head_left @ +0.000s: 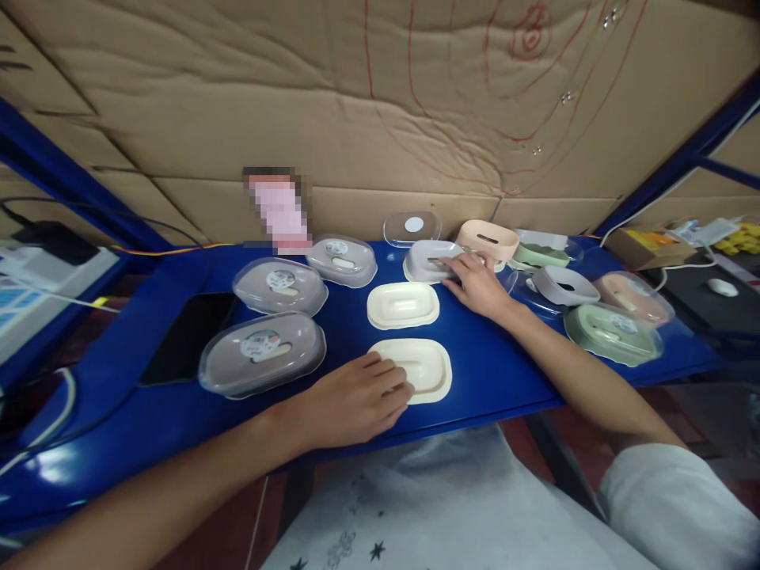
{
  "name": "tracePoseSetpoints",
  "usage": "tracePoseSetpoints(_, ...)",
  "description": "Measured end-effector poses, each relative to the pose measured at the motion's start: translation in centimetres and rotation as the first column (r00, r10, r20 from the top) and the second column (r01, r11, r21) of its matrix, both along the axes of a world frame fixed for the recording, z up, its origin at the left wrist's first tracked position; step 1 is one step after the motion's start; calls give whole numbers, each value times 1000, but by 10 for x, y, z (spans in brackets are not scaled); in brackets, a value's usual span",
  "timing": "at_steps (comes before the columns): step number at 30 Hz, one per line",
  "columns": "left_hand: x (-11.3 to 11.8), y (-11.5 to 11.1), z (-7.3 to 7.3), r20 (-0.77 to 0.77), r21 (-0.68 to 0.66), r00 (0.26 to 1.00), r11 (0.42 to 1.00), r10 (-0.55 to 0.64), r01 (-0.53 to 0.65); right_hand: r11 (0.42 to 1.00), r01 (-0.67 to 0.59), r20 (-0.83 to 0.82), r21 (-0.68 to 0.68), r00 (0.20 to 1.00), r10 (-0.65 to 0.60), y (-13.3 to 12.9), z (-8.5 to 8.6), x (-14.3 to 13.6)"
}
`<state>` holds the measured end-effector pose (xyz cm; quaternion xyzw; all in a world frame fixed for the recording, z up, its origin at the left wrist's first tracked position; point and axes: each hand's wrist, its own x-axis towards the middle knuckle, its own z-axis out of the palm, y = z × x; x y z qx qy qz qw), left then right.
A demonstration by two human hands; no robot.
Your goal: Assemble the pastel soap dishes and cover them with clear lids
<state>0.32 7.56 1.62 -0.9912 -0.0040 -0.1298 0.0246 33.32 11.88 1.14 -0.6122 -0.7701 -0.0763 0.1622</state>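
My left hand (365,400) rests at the near edge of the table, its fingers curled over the left side of a shallow cream tray (436,370). Just beyond lies a second cream tray (404,305), untouched. My right hand (476,283) reaches to a pale grey-white slotted oval cover (424,260) and has its fingers closed at the right end of it. My right fingertips partly hide the slot. Behind that cover lies a transparent lid (412,227) with a round white sticker.
Lidded grey boxes (264,356) with labels stand on the left. A peach slotted cover (488,237), a grey one (566,285) and a green lidded box (613,332) are on the right. A phone (280,207) leans against cardboard (332,142); a dark flat panel (187,339) lies left.
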Motion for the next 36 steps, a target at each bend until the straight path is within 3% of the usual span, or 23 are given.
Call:
tracePoseSetpoints(3, 1, 2, 2, 3, 2, 999, 999, 48, -48, 989, -103, -58, 104, 992, 109, -6, 3, -5)
tracePoseSetpoints(6, 0, 2, 5, 94, 32, 990, 994, 104, -107, 948, -258, -91, 184, 956, 278, -31, 18, -22)
tracePoseSetpoints(10, -2, 0, 5, 250, 112, 962, 984, 109, -141, 798, -602, 70, 16, 797, 600, -81, 38, -58)
tracePoseSetpoints(13, -4, 0, 3, 276, 163, 959, 980, 66, -115, 732, -674, 101, -95, 725, 681, -103, 41, -76)
tracePoseSetpoints(18, -2, 5, 4, 145, 129, 984, 984, 99, -118, 746, -665, 113, -44, 739, 665, -94, 32, -75)
tracePoseSetpoints(23, 0, 10, 5, 141, 11, 973, 982, 184, -187, 771, -632, 112, -74, 763, 636, -83, 25, -72)
tracePoseSetpoints(28, -2, 15, 1, 85, -21, 973, 976, 216, -215, 759, -643, 42, -105, 760, 649, -84, 18, -76)
tracePoseSetpoints(32, -3, 15, 3, 36, -46, 986, 985, 165, -163, 732, -668, -76, -131, 743, 665, -78, 25, -65)
tracePoseSetpoints(34, -4, 12, 6, 34, -77, 993, 991, 113, -111, 822, -563, -73, -83, 826, 558, -69, 30, -52)
tracePoseSetpoints(36, -4, 9, 9, 40, -89, 996, 993, 75, -72, 960, -275, 21, -42, 961, 276, -59, 31, -35)
